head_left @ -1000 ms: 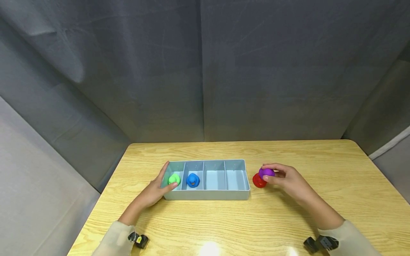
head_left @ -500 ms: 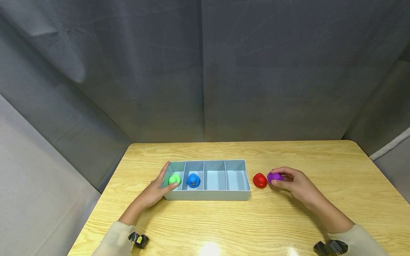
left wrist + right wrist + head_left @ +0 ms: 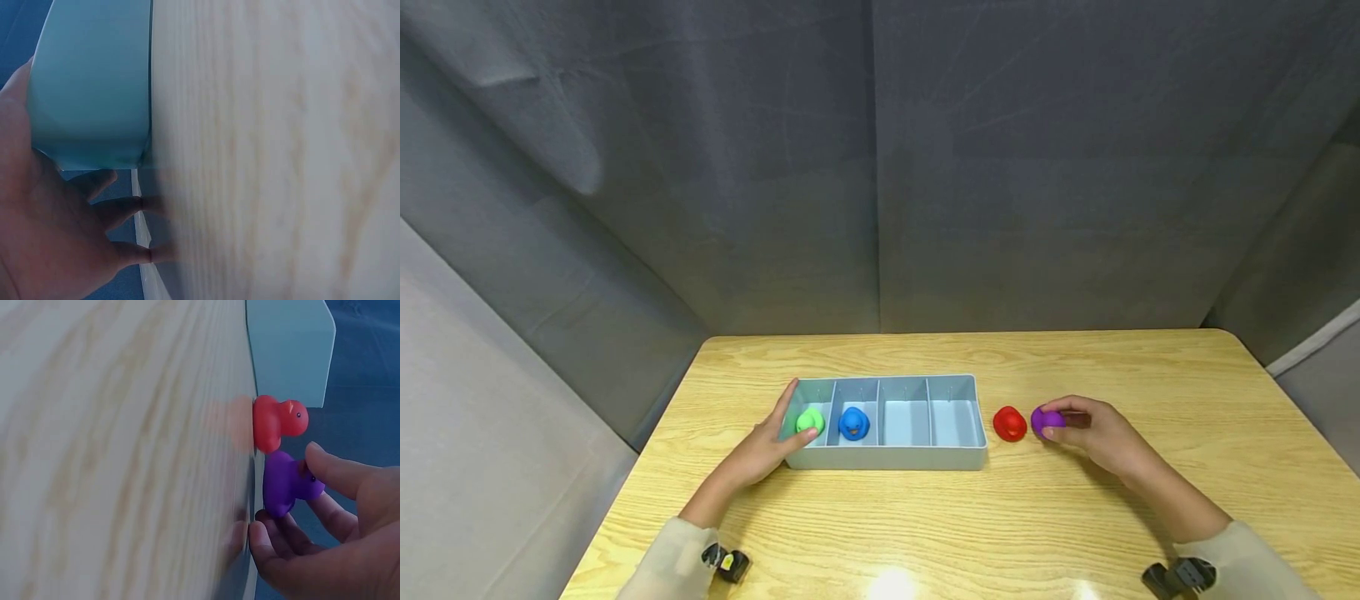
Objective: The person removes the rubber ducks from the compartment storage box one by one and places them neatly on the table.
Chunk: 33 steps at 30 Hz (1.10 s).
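My right hand (image 3: 1093, 429) holds a purple rubber duck (image 3: 1047, 421) between thumb and fingers, at or just above the tabletop. In the right wrist view, the purple duck (image 3: 284, 484) is close beside a red rubber duck (image 3: 275, 424), whose base meets the table. The red duck (image 3: 1010, 424) sits between the pale blue divided box (image 3: 887, 457) and my right hand. My left hand (image 3: 760, 450) grips the box's left end, its thumb over the front rim. A green duck (image 3: 809, 421) lies in the leftmost compartment, a blue duck (image 3: 853, 423) in the one beside it.
The two right-hand compartments (image 3: 953, 417) of the box hold nothing visible. A wooden table (image 3: 880, 517) carries everything, and dark grey fabric (image 3: 1000, 208) hangs behind its far edge. A black wrist device (image 3: 1180, 577) sits at the right sleeve.
My right hand has carried the purple duck right and down, from over the red duck to beside it. The red duck is now fully uncovered. My left hand and the box stay put.
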Motion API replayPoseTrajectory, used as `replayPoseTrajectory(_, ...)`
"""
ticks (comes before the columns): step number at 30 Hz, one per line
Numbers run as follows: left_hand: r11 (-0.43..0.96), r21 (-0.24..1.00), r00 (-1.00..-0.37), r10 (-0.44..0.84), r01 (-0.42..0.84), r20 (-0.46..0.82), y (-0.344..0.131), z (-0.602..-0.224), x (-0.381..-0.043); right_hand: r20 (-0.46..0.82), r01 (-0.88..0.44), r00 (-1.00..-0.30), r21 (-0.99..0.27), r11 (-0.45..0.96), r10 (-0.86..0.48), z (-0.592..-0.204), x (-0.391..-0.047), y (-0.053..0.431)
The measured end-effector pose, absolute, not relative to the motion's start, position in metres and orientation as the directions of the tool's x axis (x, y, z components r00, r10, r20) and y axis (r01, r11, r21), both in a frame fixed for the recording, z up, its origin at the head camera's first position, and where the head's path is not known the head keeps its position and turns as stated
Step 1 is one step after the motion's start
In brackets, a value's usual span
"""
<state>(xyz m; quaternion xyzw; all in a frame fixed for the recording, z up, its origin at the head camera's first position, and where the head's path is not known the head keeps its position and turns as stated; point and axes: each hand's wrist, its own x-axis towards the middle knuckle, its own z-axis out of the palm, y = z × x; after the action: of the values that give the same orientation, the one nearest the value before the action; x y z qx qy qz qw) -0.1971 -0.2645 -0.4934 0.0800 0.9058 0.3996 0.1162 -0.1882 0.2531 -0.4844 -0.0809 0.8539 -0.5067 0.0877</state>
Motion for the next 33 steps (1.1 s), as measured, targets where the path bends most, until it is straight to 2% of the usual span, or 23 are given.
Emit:
replayPoseTrajectory(18, 0.673, 0.737, -0.962, 0.232, 0.053, -0.143, -0.2641, -0.4937, -0.1970, -0.053, -0.092, -0.966, -0.842, 0.531, -0.252, -0.4886, -0.1920, 0.2552)
replayPoseTrajectory(33, 0.682, 0.730, -0.964, 0.225, 0.049, -0.145, -0.2639, -0.4930, -0.1966, -0.074, -0.076, -0.961, -0.856, 0.511, -0.268, -0.4834, -0.1932, 0.2553)
